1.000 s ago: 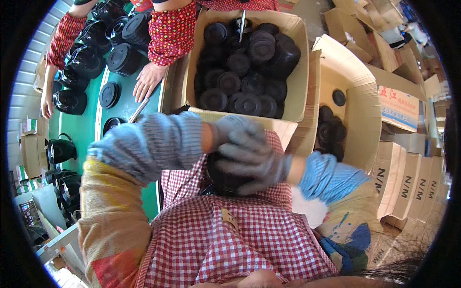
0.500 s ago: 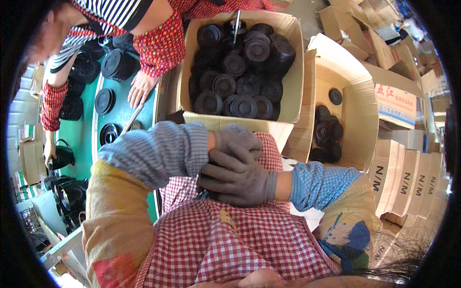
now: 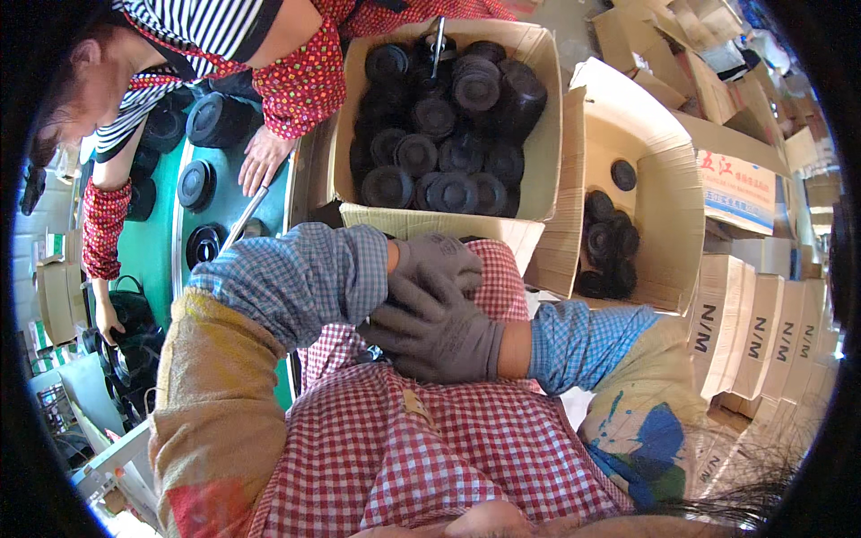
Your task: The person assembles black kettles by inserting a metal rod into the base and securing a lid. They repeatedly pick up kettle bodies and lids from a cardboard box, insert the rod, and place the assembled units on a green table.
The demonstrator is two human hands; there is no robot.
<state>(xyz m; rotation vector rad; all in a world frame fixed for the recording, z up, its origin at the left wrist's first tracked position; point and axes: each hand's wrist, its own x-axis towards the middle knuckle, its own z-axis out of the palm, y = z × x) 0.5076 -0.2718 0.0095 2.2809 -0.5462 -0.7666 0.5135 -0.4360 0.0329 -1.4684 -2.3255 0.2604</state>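
Both my hands are in grey work gloves, crossed over each other in front of my red-checked apron (image 3: 386, 439). My right hand (image 3: 439, 336) lies across my left, its fingers stretched out flat and slightly apart. Beneath it, my left hand (image 3: 439, 260) shows its back and knuckles beside my knee; its fingertips are mostly hidden. I see no object held in either one. Just beyond my hands stands a cardboard box (image 3: 453, 220) filled with round black plastic parts (image 3: 435, 117), a metal rod (image 3: 439, 49) sticking up among them.
A second carton (image 3: 668, 134) at right holds several black discs (image 3: 610, 242). At left, a co-worker's hand (image 3: 266, 160) rests beside a green work surface (image 3: 161, 242) with black parts. Stacked flat cartons (image 3: 749, 332) line the right side.
The co-worker leans in a little, and their far hand has shifted toward me among the black parts. My hands stay crossed, with only a slight shift in view.
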